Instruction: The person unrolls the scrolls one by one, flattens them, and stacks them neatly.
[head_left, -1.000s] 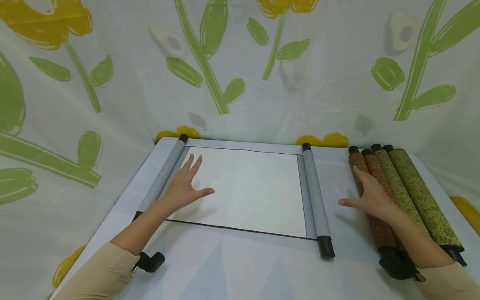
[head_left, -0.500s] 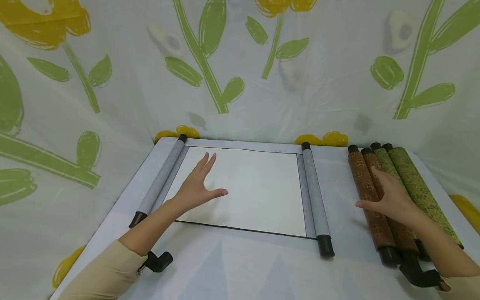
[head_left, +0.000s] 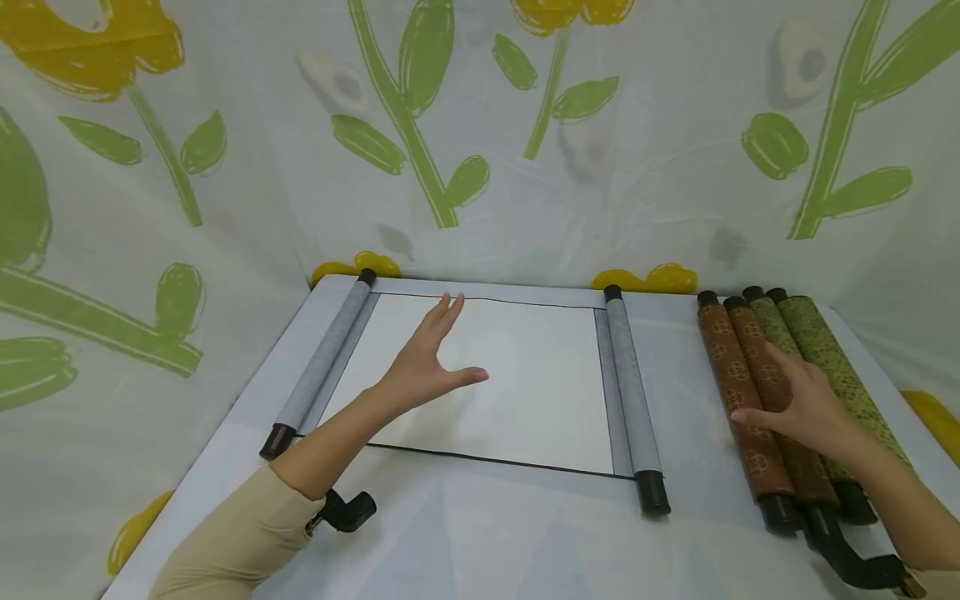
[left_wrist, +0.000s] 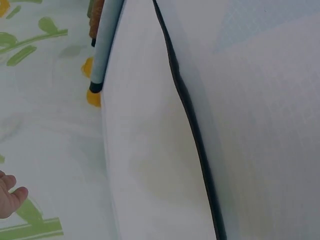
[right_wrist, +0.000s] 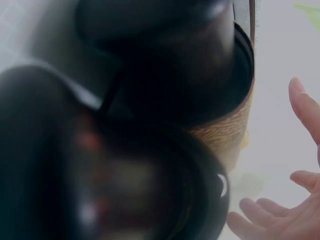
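Note:
An unrolled hanging scroll (head_left: 525,383) with a blank white sheet lies flat, a grey roller with black ends on either side. My left hand (head_left: 420,371) hovers over its left half, thumb and fingers spread apart. In the left wrist view its fingertips (left_wrist: 11,195) show at the left edge, beside the scroll's black border (left_wrist: 192,122). At the right, my right hand (head_left: 813,408) hangs over the rolled scrolls, thumb apart from the fingers. Two have brown patterned covers (head_left: 738,400); beside them lie green patterned ones (head_left: 840,367). Dark roller ends (right_wrist: 190,65) fill much of the right wrist view.
The white table (head_left: 495,542) carries a faint blue triangle print. Behind and left of it hangs a pale cloth (head_left: 525,225) with yellow flowers and green leaves. Black wrist-camera mounts (head_left: 348,510) jut out below both wrists.
My left hand has moved right across the white sheet. My right hand has moved right, from the left edge of the brown scrolls to over the rolled bundle. The scrolls lie unchanged.

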